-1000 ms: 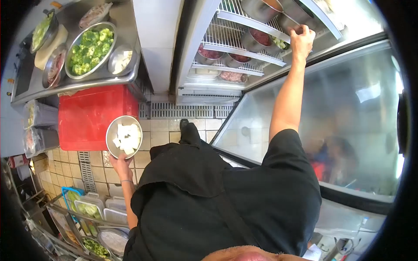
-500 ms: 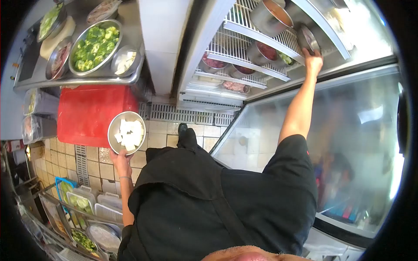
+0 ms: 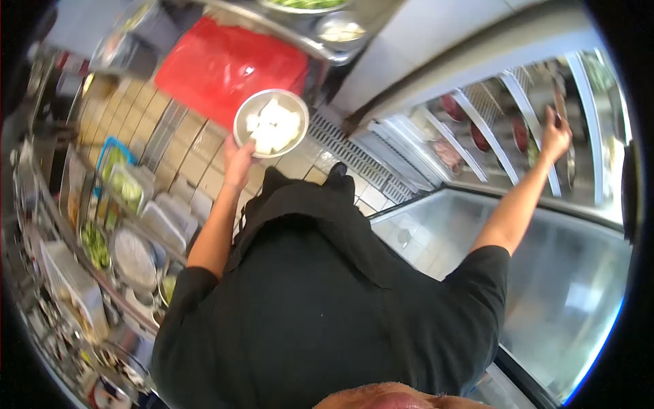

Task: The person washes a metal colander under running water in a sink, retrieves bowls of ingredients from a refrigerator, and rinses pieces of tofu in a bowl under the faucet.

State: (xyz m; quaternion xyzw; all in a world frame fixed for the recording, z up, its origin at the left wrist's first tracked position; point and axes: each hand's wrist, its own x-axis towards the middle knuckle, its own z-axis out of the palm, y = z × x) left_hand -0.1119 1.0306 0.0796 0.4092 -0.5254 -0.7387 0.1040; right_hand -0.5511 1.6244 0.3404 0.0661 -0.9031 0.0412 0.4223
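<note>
My left hand [image 3: 238, 162] grips the rim of a round metal bowl [image 3: 304, 129], thumb on the inner edge. White chunks [image 3: 274, 126], resembling tofu, lie in the bowl, which is held out over the floor by the red lid-like surface. At the far right, my right hand [image 3: 556, 138] reaches inside the open fridge. Its fingers are curled at the edge of a metal vessel [image 3: 560, 102] on an upper shelf; blur and the hand hide much of that vessel.
The fridge's glass door [image 3: 565, 273] stands open at right. Fridge shelves [image 3: 487, 140] hold containers of reddish food. A red surface [image 3: 231, 68] lies below the steel counter [image 3: 272, 24]. At left, a rack carries clear plastic tubs [image 3: 170, 221] and a bowl of cut greens [image 3: 95, 245].
The view has turned, so the counter slides up and the fridge shifts right and down. My left hand still carries the bowl of white chunks; my right hand stays at the fridge shelf.
</note>
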